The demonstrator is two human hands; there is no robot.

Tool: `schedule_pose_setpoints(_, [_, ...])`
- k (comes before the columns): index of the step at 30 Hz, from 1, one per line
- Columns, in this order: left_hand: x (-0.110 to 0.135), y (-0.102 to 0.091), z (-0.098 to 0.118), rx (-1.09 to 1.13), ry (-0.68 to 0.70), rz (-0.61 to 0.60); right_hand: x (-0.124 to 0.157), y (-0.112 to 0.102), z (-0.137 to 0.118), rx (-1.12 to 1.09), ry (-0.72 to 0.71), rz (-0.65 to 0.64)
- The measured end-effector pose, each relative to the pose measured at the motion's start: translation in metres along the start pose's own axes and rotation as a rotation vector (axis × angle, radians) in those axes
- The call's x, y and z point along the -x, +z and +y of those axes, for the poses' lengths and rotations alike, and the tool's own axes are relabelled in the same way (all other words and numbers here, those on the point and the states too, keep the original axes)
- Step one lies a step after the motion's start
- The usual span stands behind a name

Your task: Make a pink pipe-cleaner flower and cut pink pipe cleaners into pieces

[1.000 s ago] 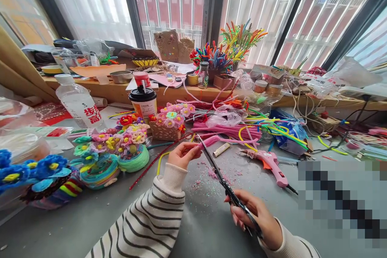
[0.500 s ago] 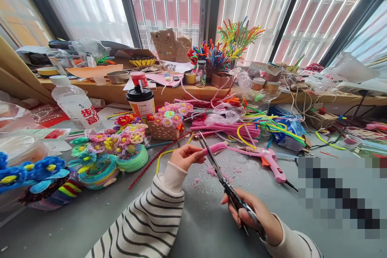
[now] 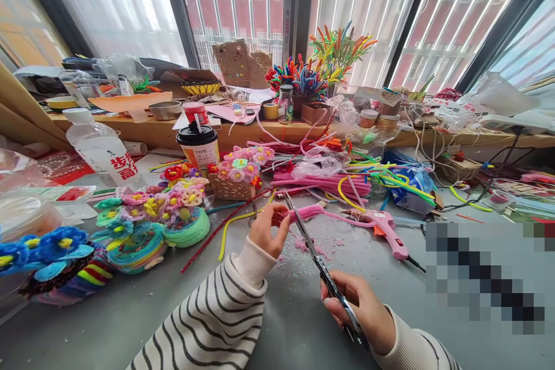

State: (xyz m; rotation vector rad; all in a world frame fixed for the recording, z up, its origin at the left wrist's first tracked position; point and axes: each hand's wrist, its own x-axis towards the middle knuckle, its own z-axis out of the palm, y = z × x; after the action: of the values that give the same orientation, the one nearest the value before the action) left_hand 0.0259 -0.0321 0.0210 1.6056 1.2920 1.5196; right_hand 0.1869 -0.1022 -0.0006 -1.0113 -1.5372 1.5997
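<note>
My left hand (image 3: 269,230) pinches one end of a pink pipe cleaner (image 3: 309,211) just above the grey table (image 3: 130,312). My right hand (image 3: 362,311) grips the handles of dark scissors (image 3: 314,254). The blades point up and away, and they cross the pink pipe cleaner just right of my left fingers. Pink fluff and glitter lie on the table under the blades. Both sleeves are cream, and the left one has dark stripes.
Pipe-cleaner flower baskets (image 3: 173,219) stand at the left, a black-lidded paper cup (image 3: 198,147) and a water bottle (image 3: 102,147) behind them. A pink glue gun (image 3: 384,228) lies right of the scissors. Loose pipe cleaners (image 3: 329,182) and clutter fill the wooden sill (image 3: 165,130).
My left hand has turned and drawn slightly toward me with the pink pipe cleaner. The scissors have stayed across the pipe cleaner, and my right hand has shifted a little left.
</note>
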Motion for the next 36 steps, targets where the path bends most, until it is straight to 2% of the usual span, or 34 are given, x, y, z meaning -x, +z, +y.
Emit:
schedule_pose_setpoints(3, [0.0023,0.0010,0.0016,-0.145,0.152,0.034,0.0005,0.0003,-0.0017,0.007,0.007,0.001])
schedule_pose_setpoints(5, [0.0024,0.0012,0.0016,-0.135,0.153,0.021,0.0009,0.0006,-0.0028,0.007,0.011,0.004])
schedule_pose_setpoints(8, [0.0007,0.0010,0.0000,0.001,0.018,-0.010,0.0011,0.0007,-0.0039,0.010,0.008,0.008])
schedule_pose_setpoints(12, [-0.0029,-0.0003,0.0005,0.329,-0.246,-0.068,0.0008,0.0006,-0.0046,0.001,0.016,0.028])
schedule_pose_setpoints(15, [-0.0050,-0.0017,0.0030,0.460,-0.419,-0.050,0.0006,0.0006,-0.0049,-0.004,0.013,0.029])
schedule_pose_setpoints(17, [-0.0057,-0.0023,0.0041,0.486,-0.473,-0.017,0.0008,0.0006,-0.0052,-0.004,0.009,0.021])
schedule_pose_setpoints(24, [-0.0048,-0.0020,0.0060,0.436,-0.392,0.074,0.0012,0.0010,-0.0065,0.016,0.008,0.017])
schedule_pose_setpoints(36, [-0.0026,-0.0026,0.0082,0.435,-0.391,0.141,0.0019,0.0030,-0.0027,-0.005,-0.070,-0.074])
